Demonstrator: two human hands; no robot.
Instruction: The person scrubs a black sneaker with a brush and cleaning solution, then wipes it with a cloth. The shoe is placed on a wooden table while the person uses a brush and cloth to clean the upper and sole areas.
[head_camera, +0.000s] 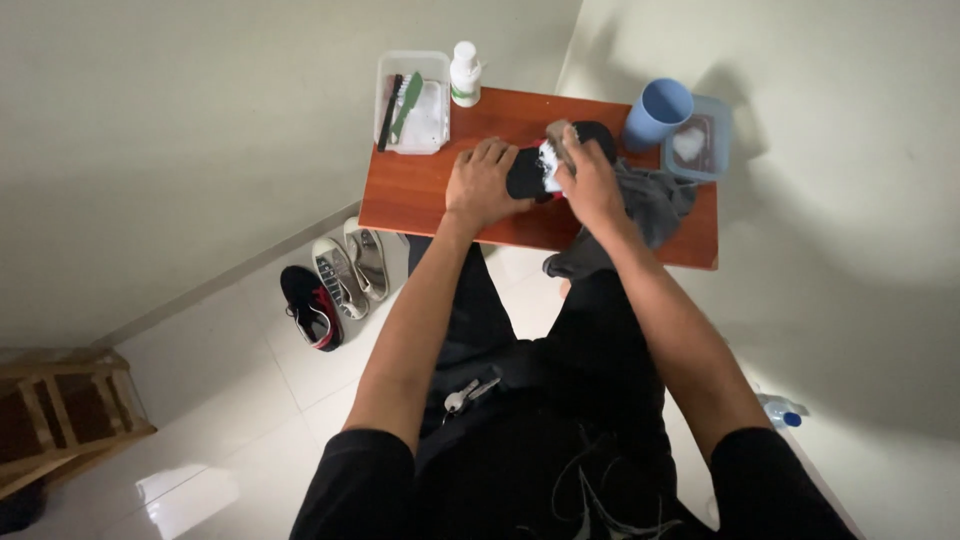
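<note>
Here, shoe (527, 172) between both hands

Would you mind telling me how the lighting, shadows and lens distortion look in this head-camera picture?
In the head view, the light is dim and uneven; the blue cup throws a soft shadow on the wall, glare sits on the floor tiles, and wide-angle distortion stretches the arms toward the frame's bottom; the left hand and right hand on the black shoe look slightly soft.

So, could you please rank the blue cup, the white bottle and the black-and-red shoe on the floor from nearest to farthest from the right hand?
1. Blue cup, on the table just right of the right hand.
2. White bottle, at the table's far edge, left.
3. Black-and-red shoe, on the floor, far left.
</note>
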